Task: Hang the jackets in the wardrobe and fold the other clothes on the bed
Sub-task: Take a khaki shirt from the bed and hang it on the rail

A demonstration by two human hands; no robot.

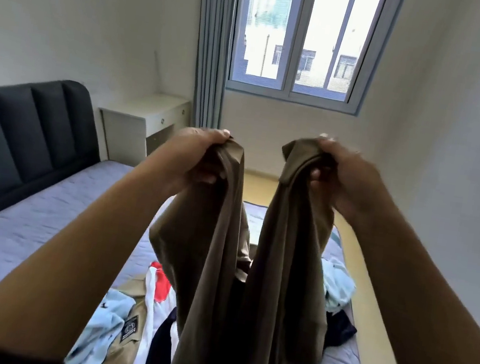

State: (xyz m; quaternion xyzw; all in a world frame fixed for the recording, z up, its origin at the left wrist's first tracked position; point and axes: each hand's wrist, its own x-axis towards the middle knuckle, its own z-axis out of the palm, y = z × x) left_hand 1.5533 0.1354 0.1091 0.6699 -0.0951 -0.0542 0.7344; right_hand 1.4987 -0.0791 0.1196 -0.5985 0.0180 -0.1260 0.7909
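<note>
brown garment held up over the bed, one hand on each top edge

your left hand (197, 156) gripped one bunched top edge of the brown garment (212, 255), fingers curled round the cloth. your right hand (337, 177) gripped the other bunched edge the same way. you held both hands apart at about the same height, in front of the window (298, 34). the garment hung from them in two long folds, with a gap between them at the top. its lower part ran down out of the bottom of the view. what kind of garment it was could not be told.

under it, on the bed (25, 212), the other clothes lay in a loose heap. a light blue garment (106, 317) lay at the lower left, touching a khaki garment (129, 333) with a dark patch. a white and red garment (159, 285) lay just beside that. to the right lay a dark navy garment (340, 324), and a pale blue piece (338, 284) just beyond it near the bed's right edge. a dark padded headboard (23, 124) ran along the left, and a grey curtain (211, 53) hung at the window's left side.
</note>
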